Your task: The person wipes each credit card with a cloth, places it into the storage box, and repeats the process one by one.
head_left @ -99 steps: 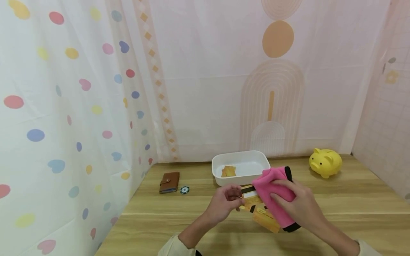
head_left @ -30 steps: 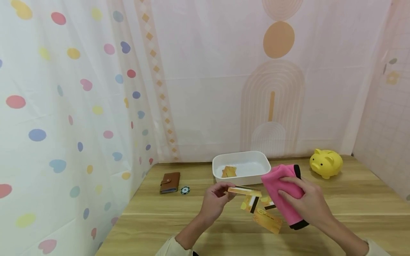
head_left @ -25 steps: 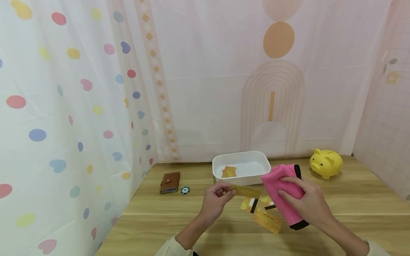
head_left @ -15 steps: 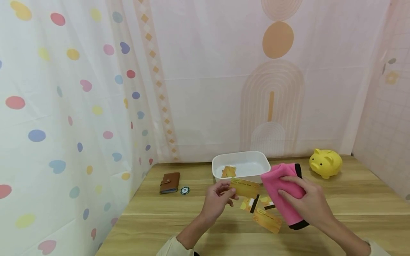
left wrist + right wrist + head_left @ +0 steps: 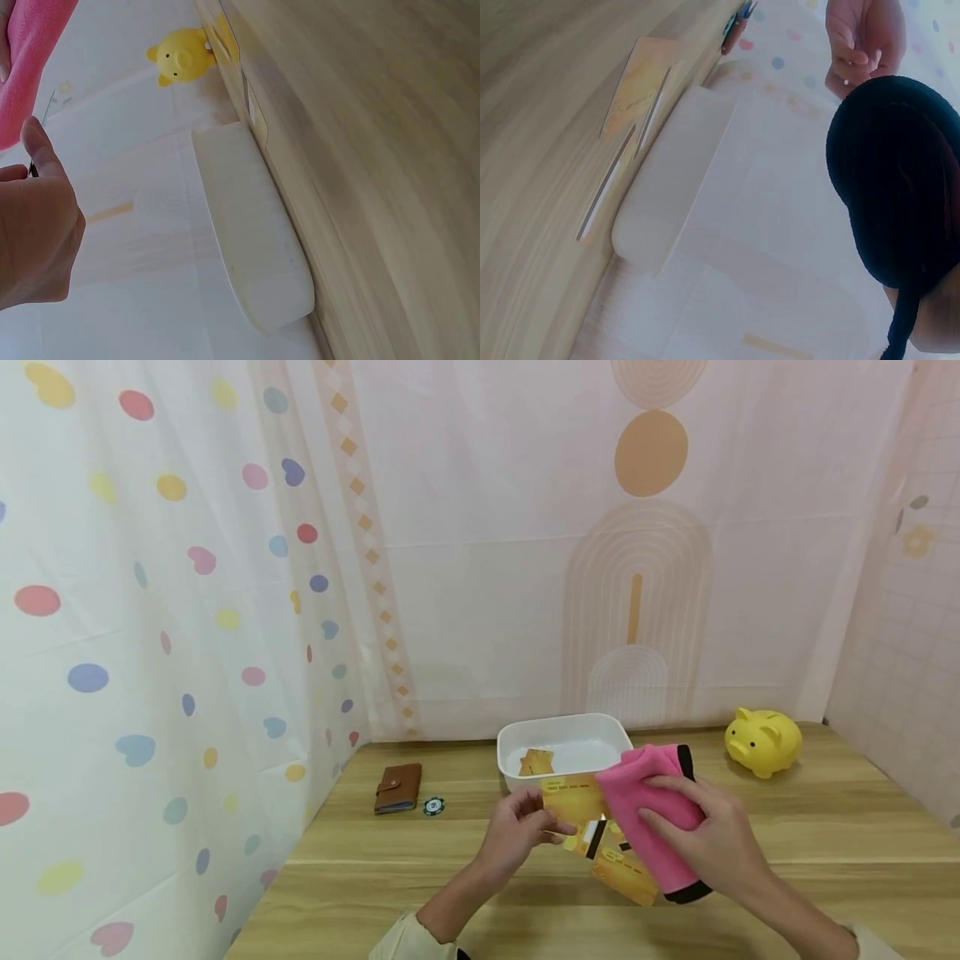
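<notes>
Left hand [image 5: 517, 831], one. Grasps a gold card [image 5: 573, 800] by its left end, between thumb and fingers; shows its printed face upward.

Right hand [image 5: 716, 831], one. Clutches a folded, black-edged pink cloth [image 5: 652, 818] with bent fingers and thumb (covers the held card's right end in the head view; exact contact cannot be told).

Loose cards, three. Lie on the wooden table [image 5: 420, 868], lower than the fingers and between the two hands: a printed card [image 5: 625, 877], nearest the front; a striped card [image 5: 592, 839], just under the held one; a third card [image 5: 618, 832], mostly hidden by the cloth.

White tray [image 5: 592, 750], one. Stands just beyond the left fingers; contains gold pieces [image 5: 536, 763] (overlapping or star-cut, hard to tell).

Brown wallet [image 5: 397, 787], one. Lies well to the left of the left fingers, strap fastened.

Poker chip [image 5: 433, 806], one. Lies flat between wallet and left fingers, nearer the wallet.

Yellow piggy bank [image 5: 763, 743], one. Stands upright, beyond and right of the right fingers.
</notes>
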`<state>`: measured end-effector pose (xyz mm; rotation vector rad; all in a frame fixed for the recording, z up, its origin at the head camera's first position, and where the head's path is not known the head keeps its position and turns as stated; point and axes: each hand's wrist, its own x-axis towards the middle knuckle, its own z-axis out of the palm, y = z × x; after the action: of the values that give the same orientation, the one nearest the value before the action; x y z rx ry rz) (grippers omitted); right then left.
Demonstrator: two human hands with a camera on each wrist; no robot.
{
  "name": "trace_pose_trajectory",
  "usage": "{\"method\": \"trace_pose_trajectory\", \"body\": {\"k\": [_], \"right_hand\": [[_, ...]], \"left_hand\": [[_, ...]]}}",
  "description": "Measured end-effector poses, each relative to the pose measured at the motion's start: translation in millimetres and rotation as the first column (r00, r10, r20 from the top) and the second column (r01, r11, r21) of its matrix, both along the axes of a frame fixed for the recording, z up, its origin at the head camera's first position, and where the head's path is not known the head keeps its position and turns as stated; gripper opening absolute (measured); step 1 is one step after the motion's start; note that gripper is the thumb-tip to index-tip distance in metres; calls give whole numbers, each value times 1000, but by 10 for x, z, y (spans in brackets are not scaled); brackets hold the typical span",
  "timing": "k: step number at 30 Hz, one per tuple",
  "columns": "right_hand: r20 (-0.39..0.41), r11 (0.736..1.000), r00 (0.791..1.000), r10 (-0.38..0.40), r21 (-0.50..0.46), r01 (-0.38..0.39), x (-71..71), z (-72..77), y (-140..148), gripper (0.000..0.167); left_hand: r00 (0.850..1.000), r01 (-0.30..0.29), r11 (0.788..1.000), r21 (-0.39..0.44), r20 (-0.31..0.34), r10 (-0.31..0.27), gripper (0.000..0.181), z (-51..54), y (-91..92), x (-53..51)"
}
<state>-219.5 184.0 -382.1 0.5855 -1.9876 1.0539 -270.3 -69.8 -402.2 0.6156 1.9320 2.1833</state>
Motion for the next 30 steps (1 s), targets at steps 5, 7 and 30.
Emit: {"method": "trace_pose_trajectory", "body": {"k": [5, 7, 30], "right_hand": [[-2, 1000, 1000, 20, -1, -20, -2, 10, -59, 39], [-2, 999, 999, 33, -5, -33, -6, 12, -87, 39], [47, 997, 996, 79, 16, -80, -61, -37, -260, 36]], "left_hand": [[1000, 3, 1000, 10, 30, -4, 19, -8, 22, -1], [999, 0, 1000, 19, 43, -1, 19, -9, 35, 0], [1000, -4, 992, -124, 5, 5, 23, -69, 34, -9]]}}
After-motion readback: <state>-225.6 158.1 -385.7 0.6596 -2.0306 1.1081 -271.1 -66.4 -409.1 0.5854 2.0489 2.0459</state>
